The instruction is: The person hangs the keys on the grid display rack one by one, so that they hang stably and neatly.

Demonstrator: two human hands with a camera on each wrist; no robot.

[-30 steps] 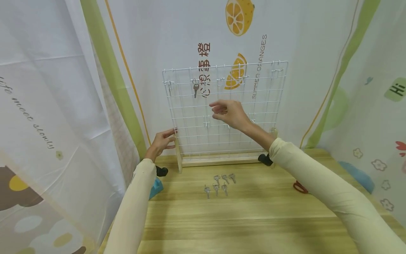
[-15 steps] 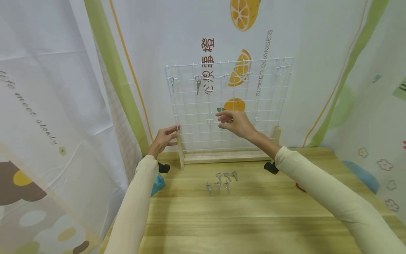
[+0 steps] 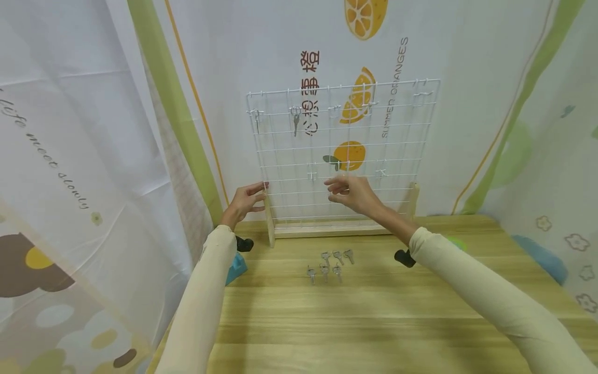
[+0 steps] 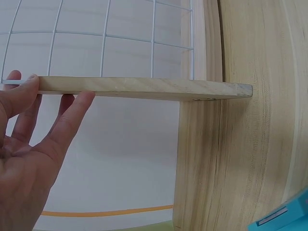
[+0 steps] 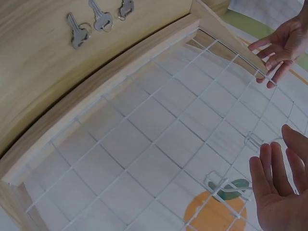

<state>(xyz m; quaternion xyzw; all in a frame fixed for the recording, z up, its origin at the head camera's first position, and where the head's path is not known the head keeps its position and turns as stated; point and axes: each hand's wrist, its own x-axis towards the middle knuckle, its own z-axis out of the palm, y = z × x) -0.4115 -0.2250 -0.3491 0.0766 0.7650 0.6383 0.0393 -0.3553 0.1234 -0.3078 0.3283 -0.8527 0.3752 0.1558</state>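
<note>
A white wire grid rack (image 3: 343,87) stands upright on a wooden base (image 3: 327,229). My left hand (image 3: 245,201) pinches its left edge at the top of the wooden side post (image 4: 144,85), thumb in front and fingers behind. Two keys hang from upper hooks: one key (image 3: 296,122) left of the middle, another key (image 3: 257,122) at the far left. My right hand (image 3: 355,195) hovers before the grid, holding nothing, fingers loosely bent, near a bare white hook (image 5: 226,186). On the table before the base lie several loose keys (image 3: 325,257) in two rows.
More bare hooks sit on the grid, such as the upper right hook (image 3: 423,94). A teal object (image 3: 236,268) lies by my left forearm on the wooden table (image 3: 299,332). A printed white curtain (image 3: 224,52) hangs behind the rack.
My right hand has come down along the front of the grid, away from the hung keys. My left hand keeps its hold on the rack's edge. The head view has shifted slightly.
</note>
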